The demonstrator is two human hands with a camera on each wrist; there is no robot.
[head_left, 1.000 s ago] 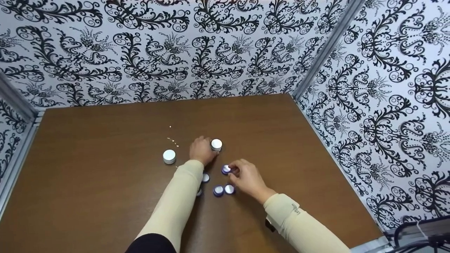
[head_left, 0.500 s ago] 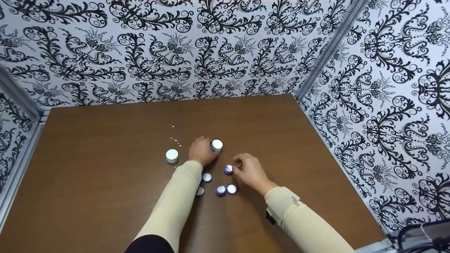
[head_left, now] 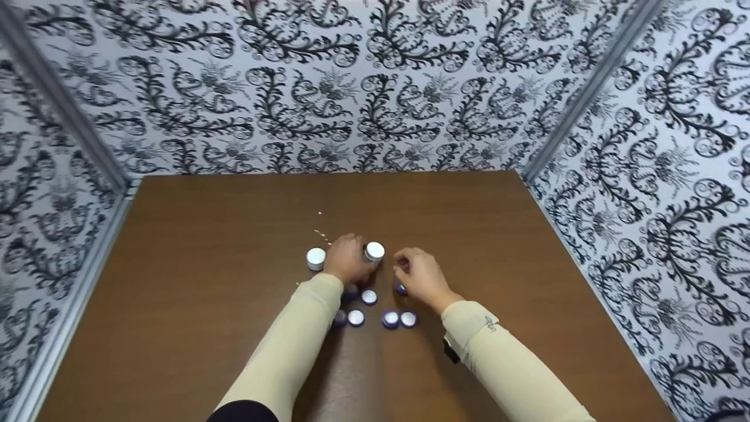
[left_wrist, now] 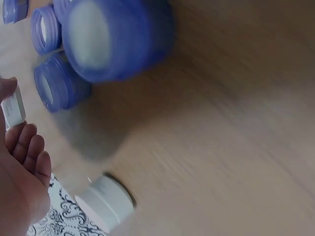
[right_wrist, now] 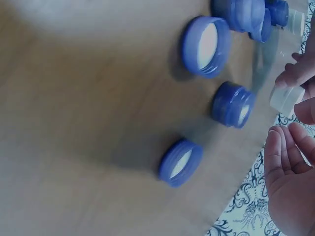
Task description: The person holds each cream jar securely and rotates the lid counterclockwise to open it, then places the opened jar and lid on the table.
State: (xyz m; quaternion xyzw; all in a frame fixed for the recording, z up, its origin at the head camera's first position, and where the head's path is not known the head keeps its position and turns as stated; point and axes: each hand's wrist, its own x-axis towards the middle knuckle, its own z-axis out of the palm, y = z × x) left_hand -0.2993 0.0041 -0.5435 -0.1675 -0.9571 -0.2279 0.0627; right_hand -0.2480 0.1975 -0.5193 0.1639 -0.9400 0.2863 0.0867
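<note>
My left hand grips a small white-topped jar upright near the middle of the brown table. In the right wrist view, this held jar shows between the left hand's thumb and fingers. Just to its right, my right hand has loosely bent fingers, with a gap between thumb and fingers and nothing in it. Below that hand, a blue piece with a white middle is partly hidden. Left of the left hand stands another white jar, also seen as a white jar in the left wrist view.
Several blue screw lids and jars lie nearer the body, including a blue lid, a blue jar and a big blurred blue jar. Small white crumbs dot the table. Patterned walls enclose it.
My right fingers have come off the blue piece and moved slightly away from me, over it. The left hand keeps its hold on the jar. The head view has turned left.
</note>
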